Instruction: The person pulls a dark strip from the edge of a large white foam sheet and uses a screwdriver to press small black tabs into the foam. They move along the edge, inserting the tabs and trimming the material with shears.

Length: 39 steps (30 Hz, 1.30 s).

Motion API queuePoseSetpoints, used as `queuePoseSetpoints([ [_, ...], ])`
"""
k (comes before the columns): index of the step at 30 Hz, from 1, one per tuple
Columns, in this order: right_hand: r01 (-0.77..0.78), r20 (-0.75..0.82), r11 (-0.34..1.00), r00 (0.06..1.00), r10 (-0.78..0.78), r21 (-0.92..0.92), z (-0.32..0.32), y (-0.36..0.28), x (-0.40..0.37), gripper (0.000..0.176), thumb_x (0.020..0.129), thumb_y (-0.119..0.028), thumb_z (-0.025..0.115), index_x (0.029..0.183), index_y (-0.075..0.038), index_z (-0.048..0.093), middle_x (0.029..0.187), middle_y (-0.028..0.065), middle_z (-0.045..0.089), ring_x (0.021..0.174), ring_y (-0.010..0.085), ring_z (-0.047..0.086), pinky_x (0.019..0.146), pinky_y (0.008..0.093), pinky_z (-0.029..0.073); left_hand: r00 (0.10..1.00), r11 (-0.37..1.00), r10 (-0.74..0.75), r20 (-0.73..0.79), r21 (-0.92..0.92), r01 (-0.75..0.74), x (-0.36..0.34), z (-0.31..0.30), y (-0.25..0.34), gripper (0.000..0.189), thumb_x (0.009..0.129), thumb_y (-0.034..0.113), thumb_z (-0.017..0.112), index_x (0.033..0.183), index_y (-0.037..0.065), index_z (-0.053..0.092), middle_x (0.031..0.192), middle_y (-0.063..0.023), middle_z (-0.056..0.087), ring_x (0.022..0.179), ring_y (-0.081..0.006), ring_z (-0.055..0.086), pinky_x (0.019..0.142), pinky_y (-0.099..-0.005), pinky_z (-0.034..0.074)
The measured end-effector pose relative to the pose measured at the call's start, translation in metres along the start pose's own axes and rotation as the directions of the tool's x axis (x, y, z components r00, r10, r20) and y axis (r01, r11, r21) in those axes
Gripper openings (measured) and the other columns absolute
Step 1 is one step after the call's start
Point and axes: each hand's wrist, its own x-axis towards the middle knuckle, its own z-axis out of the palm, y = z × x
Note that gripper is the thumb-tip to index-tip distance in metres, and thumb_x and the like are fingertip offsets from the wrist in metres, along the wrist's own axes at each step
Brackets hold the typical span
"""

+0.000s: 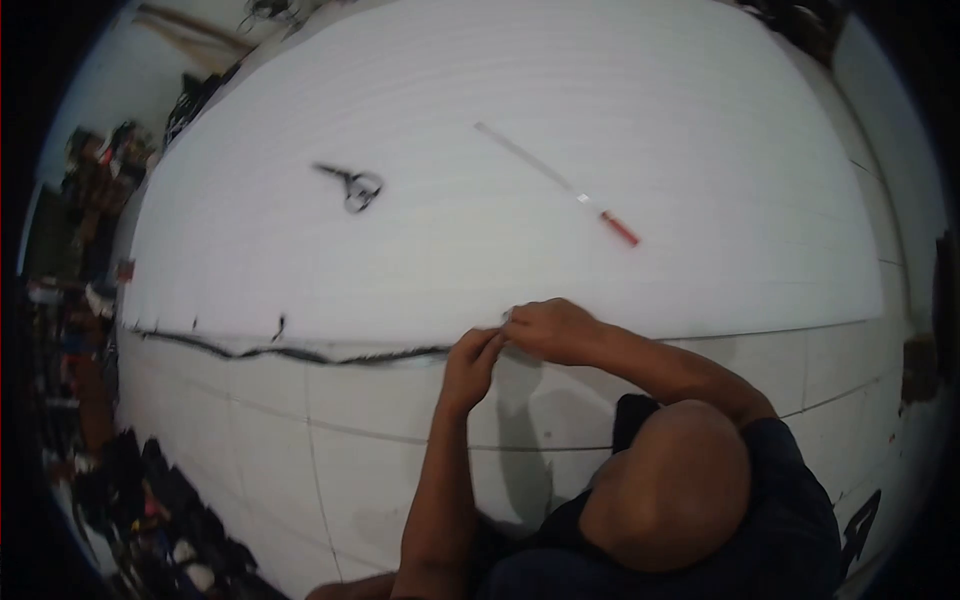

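A long dark cable-like strand (290, 353) runs along the near edge of a white sheet (420, 250) to my left hand (472, 368), whose fingers are closed around its end. Close beside it, my right hand (552, 330) is closed too, its fingertips almost touching the left ones. A small pale bit (507, 315) shows at the right fingertips, too small to name. Farther in on the sheet lie dark scissors (358, 190) and a long thin metal tool with a red handle (620, 229). Both are apart from my hands.
Pale floor tiles (380, 440) border the sheet's near edge. Small dark pieces (280, 326) lie near the strand. Mixed clutter (160, 520) fills the left side, and a brown block (917, 368) stands at the right. A person's head (670, 485) shows low in view.
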Motion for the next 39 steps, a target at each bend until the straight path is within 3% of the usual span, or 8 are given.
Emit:
queuePoseSetpoints([
  [2,0.052,-0.005,0.998,0.999,-0.051,0.037,0.0,0.019,0.007,0.009,0.085,-0.016,0.062,0.09,-0.009,0.064,0.09,0.0088,0.063,0.089,0.0293,0.066,0.071,0.0413,0.056,0.992,0.971,0.123,0.004,0.205,-0.121,0.001,0.002,-0.003,0.017,0.094,0.01,0.063,0.104,-0.002,0.07,0.09,-0.0156,0.066,0.083,-0.0268,0.062,0.077,-0.0359,0.049],
  [6,-0.043,-0.021,0.969,0.999,0.05,0.243,0.013,0.018,0.016,0.015,0.085,-0.021,0.066,0.095,-0.01,0.067,0.096,0.0083,0.066,0.097,0.0296,0.064,0.08,0.0432,0.054,0.972,0.993,0.077,-0.223,-0.075,-0.096,-0.004,0.026,-0.032,0.015,0.093,0.01,0.067,0.099,-0.003,0.066,0.094,-0.0105,0.064,0.087,-0.0181,0.061,0.08,-0.0316,0.049],
  [13,-0.066,0.051,0.945,0.997,0.053,0.32,0.013,0.024,0.01,0.021,0.086,-0.018,0.064,0.103,-0.016,0.075,0.097,0.0027,0.071,0.101,0.0256,0.062,0.083,0.042,0.054,0.921,0.99,-0.033,-0.389,-0.139,-0.023,-0.011,0.046,-0.029,0.016,0.098,0.012,0.061,0.099,-0.003,0.06,0.088,-0.0074,0.06,0.079,-0.0133,0.057,0.073,-0.0299,0.048],
  [22,0.224,-0.072,0.974,0.972,-0.225,-0.031,0.029,0.031,0.022,0.01,0.079,-0.018,0.065,0.079,-0.008,0.065,0.084,0.0063,0.063,0.09,0.0259,0.06,0.067,0.0376,0.055,0.871,0.925,0.175,-0.459,0.379,0.013,-0.005,0.046,-0.034,0.021,0.096,0.014,0.063,0.092,-0.006,0.064,0.084,-0.0157,0.064,0.073,-0.0241,0.062,0.07,-0.0375,0.05],
  [26,0.123,-0.027,0.988,0.992,-0.126,-0.094,0.022,0.022,0.017,0.013,0.08,-0.018,0.064,0.082,-0.005,0.062,0.087,0.0082,0.061,0.089,0.0259,0.06,0.067,0.0379,0.055,0.852,0.834,0.285,-0.438,0.552,0.005,-0.007,0.046,-0.015,0.017,0.091,0.015,0.068,0.091,-0.001,0.068,0.082,-0.016,0.064,0.076,-0.0323,0.063,0.072,-0.0433,0.05],
  [30,-0.087,0.067,0.993,0.993,0.092,-0.076,0.02,0.012,0.019,0.013,0.084,-0.018,0.062,0.089,-0.006,0.062,0.091,0.0087,0.062,0.092,0.0276,0.063,0.07,0.0402,0.056,0.789,0.903,0.31,-0.53,0.423,-0.071,-0.005,0.055,-0.02,0.013,0.089,0.013,0.067,0.09,0.0,0.069,0.081,-0.0159,0.063,0.078,-0.0334,0.06,0.072,-0.0428,0.048],
  [34,-0.184,-0.043,0.983,0.982,0.184,-0.001,0.019,0.013,0.014,0.014,0.085,-0.019,0.063,0.095,-0.01,0.066,0.092,0.0069,0.063,0.089,0.0269,0.065,0.07,0.0409,0.057,0.919,0.997,-0.053,-0.391,-0.075,0.026,0.001,0.036,-0.03,0.021,0.094,0.018,0.068,0.099,-0.002,0.068,0.088,-0.0087,0.065,0.082,-0.0197,0.062,0.076,-0.0333,0.049],
  [39,0.015,-0.055,0.999,0.998,-0.017,-0.03,0.014,0.016,0.009,0.015,0.085,-0.017,0.064,0.099,-0.014,0.068,0.089,0.0039,0.064,0.084,0.0238,0.065,0.064,0.0376,0.057,0.934,0.976,-0.064,-0.352,-0.217,-0.015,-0.001,0.034,-0.029,0.023,0.097,0.019,0.065,0.102,-0.003,0.067,0.092,-0.0069,0.064,0.089,-0.0154,0.059,0.082,-0.0291,0.047],
])
